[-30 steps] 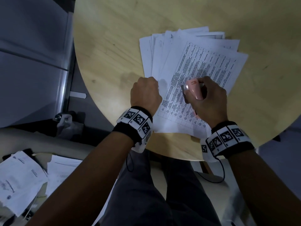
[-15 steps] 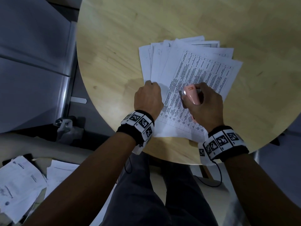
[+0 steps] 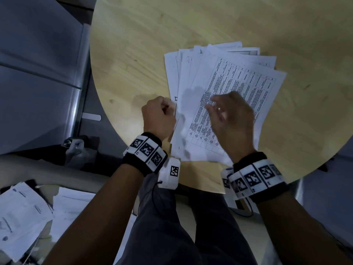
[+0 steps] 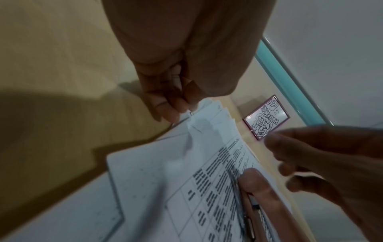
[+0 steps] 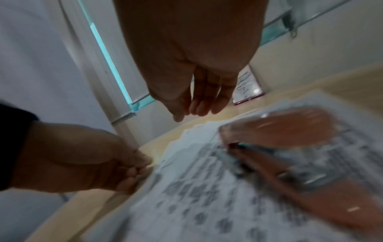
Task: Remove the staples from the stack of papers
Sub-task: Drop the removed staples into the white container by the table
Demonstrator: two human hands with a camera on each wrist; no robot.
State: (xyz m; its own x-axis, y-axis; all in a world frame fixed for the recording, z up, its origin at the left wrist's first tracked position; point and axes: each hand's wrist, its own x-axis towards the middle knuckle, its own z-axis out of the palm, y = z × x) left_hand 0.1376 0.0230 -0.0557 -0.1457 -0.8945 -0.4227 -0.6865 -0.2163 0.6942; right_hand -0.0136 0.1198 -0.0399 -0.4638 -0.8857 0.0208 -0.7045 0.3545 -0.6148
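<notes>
Pinching the near-left corner of the stack of papers (image 3: 225, 96) between curled fingers, our left hand (image 3: 159, 116) keeps that corner steady, and we judge this is because the staple sits there: the left wrist view shows the fingertips (image 4: 176, 106) closed right on the tip of the fanned sheets, where a thin bit of metal shows at the corner, though it is too small for us to call it a staple with certainty. The stack lies on the round wooden table (image 3: 133, 54), fanned out toward the far right, with a printed grid sheet on top. Our right hand (image 3: 232, 119) hovers over the middle of the top sheet, blurred, its fingers loosely extended and holding nothing. The pink staple remover (image 5: 290, 147) lies on the top sheet just below and to the right of that hand, hidden under it in the head view; we judge it is parked there so it stays within reach while both hands deal with the corner. So the corner we care about is inside the left hand's pinch and to the left of the right hand, near but apart from it. A small framed card (image 4: 266, 117) stands at the far side of the table, and loose papers (image 3: 24, 213) lie low on the left, off the table.
</notes>
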